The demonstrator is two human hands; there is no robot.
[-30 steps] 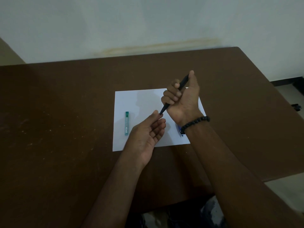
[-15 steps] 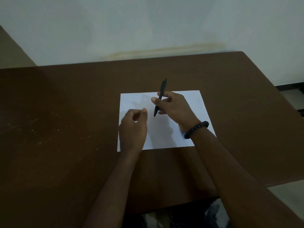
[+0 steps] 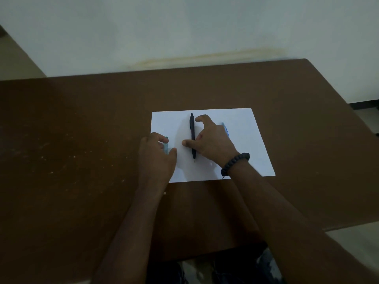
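Pencil (image 3: 192,132), black, slim and probably mechanical, lay flat near the middle of the white paper (image 3: 246,140), clip end toward 12 o'clock and tip toward 6. The right hand (image 3: 213,142) arched over its lower half, fingers (image 3: 200,118) spread and relaxed, thumb lying across the barrel without any clear grip. It looked light, stiff and smooth enough to roll, with a tip that would not like knocks; the mid-barrel, just below the clip, seemed the place to pinch it. At 9 o'clock from it, on the sheet's left edge, the left hand (image 3: 155,156) pinched a small green lead tube (image 3: 166,144) between thumb and curled fingers. That tube appeared light, rigid and slick, best held by its long sides so the cap end stays free. At 3 o'clock a blue pen (image 3: 225,128) peeked from behind the right hand. A dark beaded bracelet (image 3: 235,162) circled the right wrist. The paper rested on a brown worktop (image 3: 82,160).
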